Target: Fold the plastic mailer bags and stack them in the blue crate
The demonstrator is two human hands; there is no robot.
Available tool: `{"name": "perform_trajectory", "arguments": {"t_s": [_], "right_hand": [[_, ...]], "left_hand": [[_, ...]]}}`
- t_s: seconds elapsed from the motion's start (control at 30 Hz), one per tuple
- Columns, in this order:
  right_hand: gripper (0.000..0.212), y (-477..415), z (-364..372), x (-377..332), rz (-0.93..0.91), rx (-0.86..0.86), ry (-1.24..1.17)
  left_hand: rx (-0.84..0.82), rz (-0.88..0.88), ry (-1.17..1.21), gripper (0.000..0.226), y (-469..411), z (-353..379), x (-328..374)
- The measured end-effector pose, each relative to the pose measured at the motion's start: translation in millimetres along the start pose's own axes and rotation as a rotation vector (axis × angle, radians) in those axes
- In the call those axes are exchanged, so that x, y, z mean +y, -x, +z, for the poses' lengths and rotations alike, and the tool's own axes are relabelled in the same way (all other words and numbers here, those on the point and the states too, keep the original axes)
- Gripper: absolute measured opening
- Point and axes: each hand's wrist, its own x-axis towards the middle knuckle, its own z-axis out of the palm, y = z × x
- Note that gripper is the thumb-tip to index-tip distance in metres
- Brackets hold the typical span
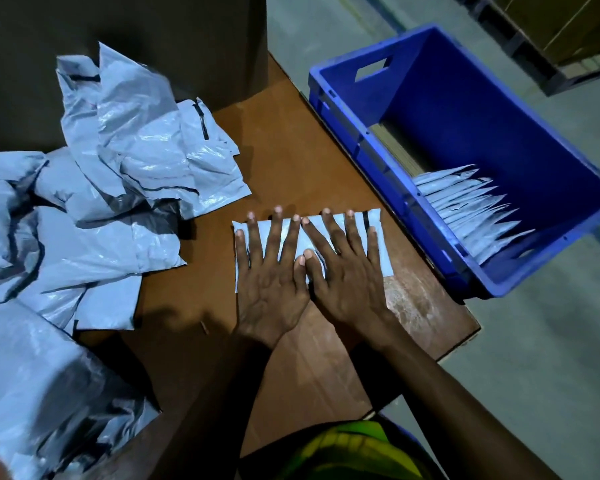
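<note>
Two hands, left (271, 284) & right (347, 279), spread flat on folded mailer (383, 251) nr table (291, 150) rt edge; blue crate (482, 116) beside.

A person's left hand (272, 275) and right hand (349, 271) lie palms down, side by side at the centre of the frame. The fingers are straight and fanned toward the top, thumbs touching between them. Bare forearms (426, 379) rise from the lower edge and lower right.
</note>
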Motion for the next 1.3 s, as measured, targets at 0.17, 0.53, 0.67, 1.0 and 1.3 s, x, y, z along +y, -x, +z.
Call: {"name": "perform_trajectory", "arguments": {"t_s": [0.17,0.53,0.67,1.0,1.3], "right_hand": [[0.053,-6.6,-3.5,-0.9,0.034,-0.104,-0.045],[0.06,-32.0,-31.6,32.7,-0.056,-0.183,-0.153],[0.061,-21.5,-18.8,31.7,-0.033,-0.084,-0.082],[0.063,-27.4,-8.9,33.5,-0.004,-0.087,-0.057],[0.064,-24.7,-9.9,36.9,-0.02,-0.068,-0.066]], "left_hand": [[-0.043,0.0,0.035,0.061,-5.0,6.6,-9.1],[-0.025,0.031,-0.007,0.06,-32.1,-5.9,6.5],[-0.017,0.137,-0.036,0.057,-36.4,8.2,5.6],[-0.167,0.124,0.124,0.072,-50.5,17.9,-11.5],[0.0,0.013,0.167,0.068,8.1,5.6,-15.4]]}}
